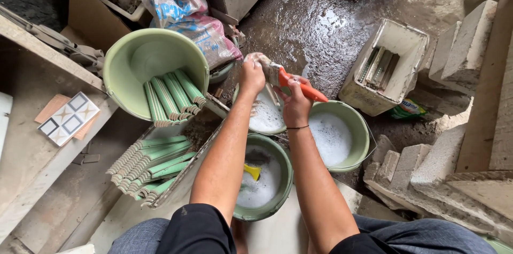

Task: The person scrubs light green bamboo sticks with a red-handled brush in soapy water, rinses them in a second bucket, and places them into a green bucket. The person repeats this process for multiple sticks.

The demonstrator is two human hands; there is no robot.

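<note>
Orange-handled paintbrush (291,82) is clenched in my right hand (295,105), its bristles against a small pale piece gripped in my left hand (251,76), which mostly hides it. Both hands hover over three green buckets of soapy water (331,137), set close together on the wet concrete floor (331,13). To my left, a larger green bucket (155,69) holds upright green ribbed tiles (171,99); more lie stacked in a tray (152,166).

Buckets (352,120): smooth glossy green plastic. Brush handle (304,89): glossy orange plastic. Floor (331,24): wet, rough concrete. Blocks (465,45): matt, coarse.
</note>
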